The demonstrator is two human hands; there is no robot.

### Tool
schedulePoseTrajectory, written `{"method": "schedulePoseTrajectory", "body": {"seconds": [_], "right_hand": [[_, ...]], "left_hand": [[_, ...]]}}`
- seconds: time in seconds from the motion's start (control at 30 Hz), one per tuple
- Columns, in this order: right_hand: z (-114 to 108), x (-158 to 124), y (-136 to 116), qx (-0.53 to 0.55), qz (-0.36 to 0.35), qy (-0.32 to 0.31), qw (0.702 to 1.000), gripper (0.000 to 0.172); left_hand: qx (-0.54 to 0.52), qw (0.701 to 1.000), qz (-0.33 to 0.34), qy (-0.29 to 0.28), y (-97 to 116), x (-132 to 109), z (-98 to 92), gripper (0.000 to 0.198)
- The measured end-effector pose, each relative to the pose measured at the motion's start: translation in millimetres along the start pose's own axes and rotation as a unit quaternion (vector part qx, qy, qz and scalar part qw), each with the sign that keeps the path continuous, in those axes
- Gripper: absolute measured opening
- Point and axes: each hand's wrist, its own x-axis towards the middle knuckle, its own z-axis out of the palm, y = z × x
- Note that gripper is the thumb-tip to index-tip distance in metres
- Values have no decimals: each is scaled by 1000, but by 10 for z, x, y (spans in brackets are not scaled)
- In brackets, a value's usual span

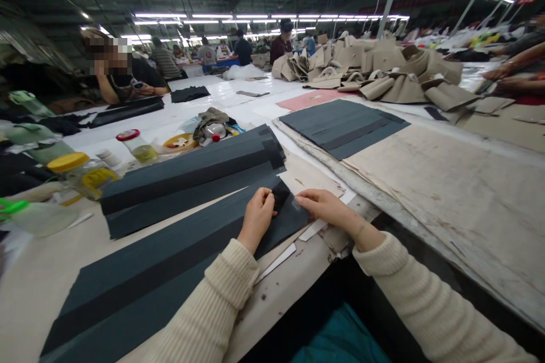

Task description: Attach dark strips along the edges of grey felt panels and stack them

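Note:
A long dark blue-grey sheet panel (170,255) with a darker band along it lies slantwise on the paper-covered table before me. Near its far right end is a small black piece (281,194). My left hand (258,212) is closed, thumb and forefinger pinched at that black piece's left edge. On the other side, my right hand (321,207) has its fingers pressed together at the panel's right end; what lies between those fingertips is too small to make out. Just behind lies a stack of similar dark panels (191,176), apart from the one under my hands.
Another dark panel stack (340,125) rests on the right table, before piled beige pieces (383,62). Jars, including a yellow-lidded jar (80,173), and a green-capped bottle (38,216) stand left. White strips (276,262) lie by the table edge; a gap separates the tables. Other people work beyond.

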Motion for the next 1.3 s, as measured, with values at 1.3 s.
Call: {"method": "schedulePoseTrajectory", "body": {"seconds": [1.3], "right_hand": [[183, 76, 76, -106, -88, 87, 987, 17]], "left_hand": [[-93, 989, -9, 111, -128, 56, -48, 21]]}}
